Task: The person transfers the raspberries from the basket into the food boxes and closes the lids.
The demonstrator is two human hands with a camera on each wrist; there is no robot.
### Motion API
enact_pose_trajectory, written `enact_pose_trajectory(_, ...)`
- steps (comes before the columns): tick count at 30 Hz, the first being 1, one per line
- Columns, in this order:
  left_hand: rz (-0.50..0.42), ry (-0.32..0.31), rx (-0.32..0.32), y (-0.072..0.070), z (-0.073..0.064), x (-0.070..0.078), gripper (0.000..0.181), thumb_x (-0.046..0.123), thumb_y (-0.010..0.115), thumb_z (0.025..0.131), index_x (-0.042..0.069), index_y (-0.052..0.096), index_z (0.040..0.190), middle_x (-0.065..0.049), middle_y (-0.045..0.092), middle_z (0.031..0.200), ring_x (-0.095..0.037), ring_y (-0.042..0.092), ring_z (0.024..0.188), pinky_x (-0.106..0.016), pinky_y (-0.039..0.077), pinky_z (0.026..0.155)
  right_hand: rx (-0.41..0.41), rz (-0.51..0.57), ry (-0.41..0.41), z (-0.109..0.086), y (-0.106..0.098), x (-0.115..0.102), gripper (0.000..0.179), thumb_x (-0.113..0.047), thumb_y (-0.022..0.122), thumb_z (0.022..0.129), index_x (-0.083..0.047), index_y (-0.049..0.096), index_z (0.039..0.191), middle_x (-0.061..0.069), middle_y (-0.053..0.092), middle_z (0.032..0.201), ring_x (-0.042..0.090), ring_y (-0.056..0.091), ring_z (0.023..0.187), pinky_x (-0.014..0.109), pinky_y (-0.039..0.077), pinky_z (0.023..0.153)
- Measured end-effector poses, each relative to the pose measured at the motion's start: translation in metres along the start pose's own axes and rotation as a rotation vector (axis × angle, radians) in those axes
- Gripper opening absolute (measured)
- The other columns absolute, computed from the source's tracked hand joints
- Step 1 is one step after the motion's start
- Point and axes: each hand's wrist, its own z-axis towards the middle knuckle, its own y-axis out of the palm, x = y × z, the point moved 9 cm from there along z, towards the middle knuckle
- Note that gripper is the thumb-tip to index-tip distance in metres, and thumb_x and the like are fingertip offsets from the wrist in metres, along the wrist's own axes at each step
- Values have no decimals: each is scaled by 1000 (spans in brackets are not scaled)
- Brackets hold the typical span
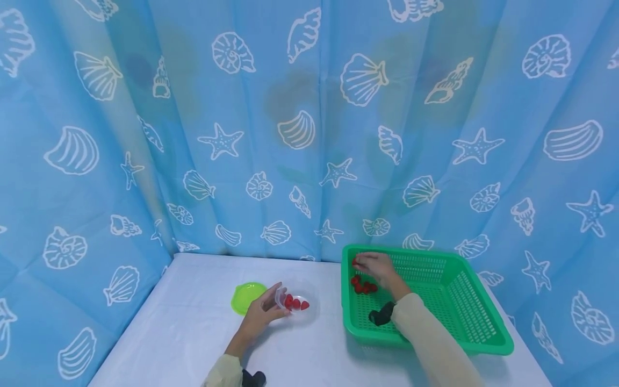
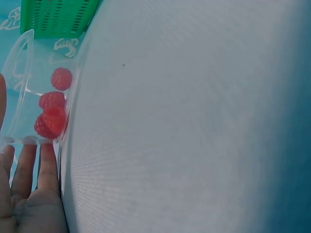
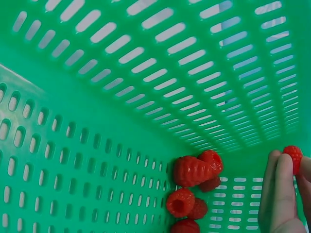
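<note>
My left hand [image 1: 261, 313] grips a clear plastic container [image 1: 309, 314] by its side, thumb at one edge and fingers along it. Several red raspberries [image 2: 52, 114] lie inside the container, seen through its wall in the left wrist view. My right hand [image 1: 379, 267] is over the left part of a green basket [image 1: 430, 252] and pinches one raspberry [image 3: 293, 158] between thumb and fingertips. Below that hand, more raspberries [image 3: 187, 171] lie in a loose cluster on the slotted basket floor.
A bright green lid [image 1: 245, 297] rests on the white table [image 1: 193, 301], behind and left of the container. The basket's raised, slotted walls stand around my right hand. A blue curtain [image 1: 271, 161] with white shells and starfish hangs behind the table.
</note>
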Motion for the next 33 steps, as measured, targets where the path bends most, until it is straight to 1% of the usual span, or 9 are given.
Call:
enact_pose_trajectory(3,7,-3,3,-1,0,1,78,30,77,84,20,38,151,-3,50,145,-30,38,138,-45,40,106,-17,28,13,-2,2,-3,35,0,57,96,13,54,128,27,58,124,27,66,105,44,45,102)
enact_pose_trajectory(7,7,-12,7,-1,0,2,79,31,78,84,20,38,151,-3,50,145,-31,38,138,-45,40,105,-32,30,20,-4,3,-4,34,2,59,94,14,55,126,26,61,121,26,68,102,46,43,104)
enact_pose_trajectory(11,4,-8,8,0,1,3,79,31,78,83,20,39,151,-3,50,145,-31,39,138,-46,40,105,-34,3,1,-5,2,-6,34,3,61,93,14,57,125,23,65,116,25,68,101,47,44,103)
enact_pose_trajectory(16,3,-3,3,0,4,1,79,31,78,83,21,39,150,-3,51,145,-31,39,138,-46,40,105,-55,4,-26,-7,3,-14,37,0,62,94,13,55,127,23,64,118,31,64,110,48,42,104)
enact_pose_trajectory(19,1,-2,1,0,5,1,79,31,78,83,21,39,151,-3,50,145,-31,39,138,-46,40,106,-65,-1,-40,-9,7,-20,38,-2,64,93,12,56,127,23,63,120,30,64,111,48,42,105)
enact_pose_trajectory(23,0,-2,0,0,5,1,78,30,78,83,20,39,150,-2,50,145,-31,38,138,-46,39,107,-85,-19,-77,-14,16,-31,37,-3,65,92,12,57,126,23,63,120,27,65,108,49,41,105)
enact_pose_trajectory(27,12,-9,6,0,3,1,79,31,78,83,20,39,150,-2,51,144,-31,39,138,-47,38,107,-114,-8,-123,-20,29,-43,38,-2,65,92,13,56,126,24,62,119,28,66,108,50,40,105)
enact_pose_trajectory(31,25,-15,10,0,2,0,79,33,78,83,20,39,150,-3,51,144,-32,38,138,-47,39,106,-138,-8,-162,-29,46,-53,38,-2,67,90,13,57,123,25,64,117,29,67,106,48,44,102)
enact_pose_trajectory(33,28,-19,11,0,1,-1,79,34,78,83,20,39,150,-3,51,144,-32,38,138,-48,39,106,-148,-22,-173,-33,54,-57,38,-4,68,90,13,58,122,23,65,115,29,67,105,46,47,100)
